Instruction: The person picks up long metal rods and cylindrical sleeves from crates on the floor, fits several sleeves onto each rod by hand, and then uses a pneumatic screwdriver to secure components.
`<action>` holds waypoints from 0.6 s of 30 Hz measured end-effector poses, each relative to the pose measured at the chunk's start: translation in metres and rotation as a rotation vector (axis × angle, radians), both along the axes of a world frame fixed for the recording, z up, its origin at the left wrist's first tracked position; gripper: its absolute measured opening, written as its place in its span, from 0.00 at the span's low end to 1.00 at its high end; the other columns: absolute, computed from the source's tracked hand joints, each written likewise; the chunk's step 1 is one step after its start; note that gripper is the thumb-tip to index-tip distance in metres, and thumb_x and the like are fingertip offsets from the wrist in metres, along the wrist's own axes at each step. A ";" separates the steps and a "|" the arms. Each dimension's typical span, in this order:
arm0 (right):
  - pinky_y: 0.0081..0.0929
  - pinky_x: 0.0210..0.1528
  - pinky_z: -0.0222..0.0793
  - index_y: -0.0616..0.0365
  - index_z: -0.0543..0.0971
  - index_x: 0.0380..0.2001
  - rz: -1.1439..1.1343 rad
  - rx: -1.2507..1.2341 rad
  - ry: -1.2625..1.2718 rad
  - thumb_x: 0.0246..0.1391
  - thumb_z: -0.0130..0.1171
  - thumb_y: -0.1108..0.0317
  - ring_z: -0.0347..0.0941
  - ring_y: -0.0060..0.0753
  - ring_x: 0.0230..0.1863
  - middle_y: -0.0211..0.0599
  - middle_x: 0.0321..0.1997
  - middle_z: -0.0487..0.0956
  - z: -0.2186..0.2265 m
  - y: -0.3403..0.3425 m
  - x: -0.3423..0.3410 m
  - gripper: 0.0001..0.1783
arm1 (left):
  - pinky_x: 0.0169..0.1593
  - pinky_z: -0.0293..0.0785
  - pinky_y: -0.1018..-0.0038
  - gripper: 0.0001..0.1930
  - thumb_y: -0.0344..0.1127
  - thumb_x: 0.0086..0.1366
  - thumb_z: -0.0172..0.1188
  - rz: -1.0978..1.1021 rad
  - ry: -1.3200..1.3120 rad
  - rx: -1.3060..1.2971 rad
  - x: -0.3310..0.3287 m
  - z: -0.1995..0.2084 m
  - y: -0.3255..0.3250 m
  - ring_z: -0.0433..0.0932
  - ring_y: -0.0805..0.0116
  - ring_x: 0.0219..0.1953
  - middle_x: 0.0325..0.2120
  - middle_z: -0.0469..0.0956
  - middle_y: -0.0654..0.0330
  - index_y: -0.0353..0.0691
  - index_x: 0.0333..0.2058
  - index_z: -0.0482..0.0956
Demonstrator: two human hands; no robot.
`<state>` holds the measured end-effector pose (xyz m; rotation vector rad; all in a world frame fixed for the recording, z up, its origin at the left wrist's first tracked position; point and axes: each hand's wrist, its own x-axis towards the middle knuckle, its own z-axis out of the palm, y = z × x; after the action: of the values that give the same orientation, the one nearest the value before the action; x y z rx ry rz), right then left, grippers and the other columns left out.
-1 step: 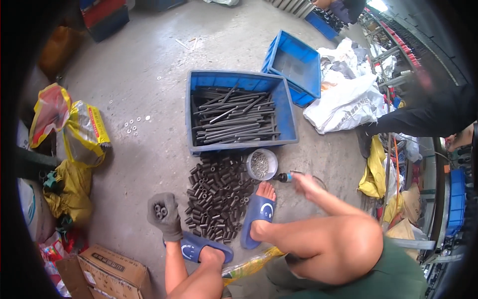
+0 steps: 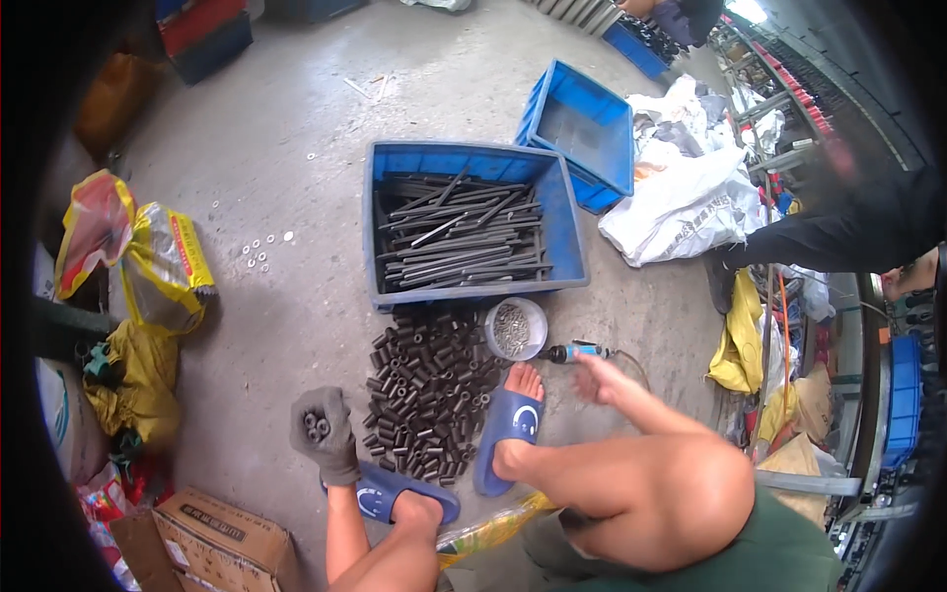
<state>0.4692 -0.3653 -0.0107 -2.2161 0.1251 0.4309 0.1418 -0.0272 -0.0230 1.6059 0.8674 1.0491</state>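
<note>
My left hand (image 2: 326,434), in a grey glove, is closed round a few short black tubes (image 2: 317,426), their round ends facing up. It is held left of a pile of similar short black tubes (image 2: 424,385) on the floor. My bare right hand (image 2: 600,380) is open and slightly blurred, with nothing visible in it. Just beyond its fingers lies a blue and black power screwdriver (image 2: 580,351) with a cord or hose. Beside the tool stands a white tub (image 2: 539,318) of small metal pieces, probably screws.
A blue crate (image 2: 473,297) of long black rods stands beyond the pile, with another blue crate (image 2: 580,168) behind it. White sacks (image 2: 686,207) and a co-worker's dark-clothed leg (image 2: 829,232) are at the right. A cardboard box (image 2: 222,533) and yellow bags (image 2: 163,266) lie left.
My right hand has shifted slightly down, away from the screwdriver, whose blue body now shows more. The left hand still holds the black tubes. The whole view has shifted slightly.
</note>
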 end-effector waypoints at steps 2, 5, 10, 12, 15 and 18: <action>0.33 0.35 0.72 0.57 0.80 0.35 -0.487 0.141 0.251 0.56 0.69 0.63 0.75 0.38 0.30 0.39 0.28 0.77 -0.055 -0.046 -0.004 0.10 | 0.41 0.78 0.72 0.06 0.28 0.72 0.64 -0.001 -0.082 -0.034 0.006 0.006 -0.008 0.81 0.69 0.32 0.28 0.82 0.57 0.34 0.36 0.76; 0.33 0.37 0.73 0.57 0.80 0.36 -0.778 0.325 0.455 0.56 0.69 0.58 0.76 0.38 0.32 0.39 0.29 0.78 -0.110 -0.066 0.007 0.14 | 0.48 0.79 0.66 0.06 0.29 0.73 0.62 -0.076 -0.063 0.016 0.006 0.015 -0.010 0.81 0.63 0.39 0.29 0.82 0.56 0.35 0.36 0.76; 0.32 0.39 0.75 0.55 0.80 0.38 -0.913 0.499 0.539 0.55 0.68 0.49 0.78 0.37 0.36 0.38 0.31 0.80 -0.134 -0.068 0.015 0.20 | 0.52 0.80 0.62 0.07 0.31 0.74 0.62 -0.047 -0.072 -0.090 0.014 0.014 -0.012 0.81 0.60 0.41 0.27 0.80 0.56 0.35 0.37 0.76; 0.32 0.40 0.76 0.55 0.81 0.39 -0.962 0.648 0.575 0.55 0.68 0.46 0.79 0.37 0.37 0.38 0.32 0.81 -0.124 -0.082 0.022 0.23 | 0.46 0.85 0.62 0.08 0.31 0.74 0.62 -0.064 -0.056 0.002 0.022 0.011 -0.010 0.81 0.65 0.37 0.28 0.79 0.56 0.33 0.37 0.76; 0.32 0.41 0.77 0.56 0.80 0.39 -0.774 1.246 0.836 0.54 0.67 0.44 0.79 0.38 0.38 0.38 0.32 0.81 -0.074 -0.073 0.033 0.25 | 0.41 0.86 0.67 0.08 0.30 0.71 0.65 -0.041 -0.109 -0.237 0.029 0.009 -0.006 0.79 0.73 0.30 0.28 0.80 0.57 0.33 0.35 0.76; 0.35 0.44 0.78 0.62 0.80 0.42 -0.500 1.527 1.010 0.56 0.63 0.51 0.78 0.41 0.39 0.41 0.37 0.81 -0.010 0.004 0.022 0.23 | 0.38 0.86 0.68 0.07 0.29 0.72 0.64 -0.004 -0.079 -0.213 0.014 0.022 0.012 0.78 0.74 0.29 0.28 0.79 0.59 0.33 0.35 0.76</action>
<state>0.4912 -0.3610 -0.0212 -0.3225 0.6136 0.8980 0.1561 -0.0148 -0.0007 1.3790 0.8909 0.9767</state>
